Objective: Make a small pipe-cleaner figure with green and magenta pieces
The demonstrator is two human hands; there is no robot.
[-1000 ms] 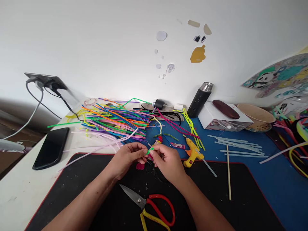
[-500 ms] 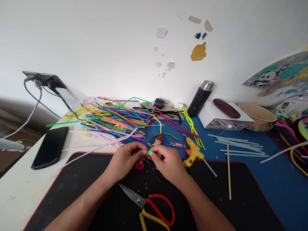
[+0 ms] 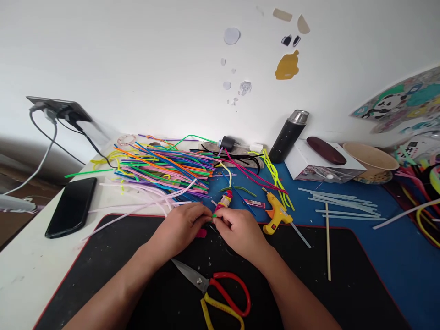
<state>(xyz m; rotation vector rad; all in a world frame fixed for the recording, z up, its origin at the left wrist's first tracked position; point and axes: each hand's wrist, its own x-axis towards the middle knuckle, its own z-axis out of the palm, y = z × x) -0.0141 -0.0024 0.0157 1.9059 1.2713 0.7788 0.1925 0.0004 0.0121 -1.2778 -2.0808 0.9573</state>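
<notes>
My left hand (image 3: 184, 228) and my right hand (image 3: 237, 230) meet over the near part of the black mat (image 3: 295, 275). Between their pinched fingertips is a small green piece of pipe cleaner (image 3: 215, 216), mostly hidden by the fingers. Just beyond them lies a small doll-like figure (image 3: 225, 200) in red, yellow, white and magenta, partly covered by my right hand. A magenta piece (image 3: 200, 233) rests beside my left fingers. Nearer to me, scissors (image 3: 215, 288) with one red and one yellow handle lie with blades pointing away to the left.
Many coloured pipe cleaners (image 3: 165, 167) are heaped at the back left, near a phone (image 3: 70, 208). A yellow glue gun (image 3: 276, 213) lies right of my hands. Further right are glue sticks (image 3: 343, 204), a wooden stick (image 3: 327, 247), a black flask (image 3: 288, 137) and a white box (image 3: 309, 167).
My fingertips have drawn closer together, and less of the green piece shows. More of the doll-like figure is visible. The view has shifted slightly.
</notes>
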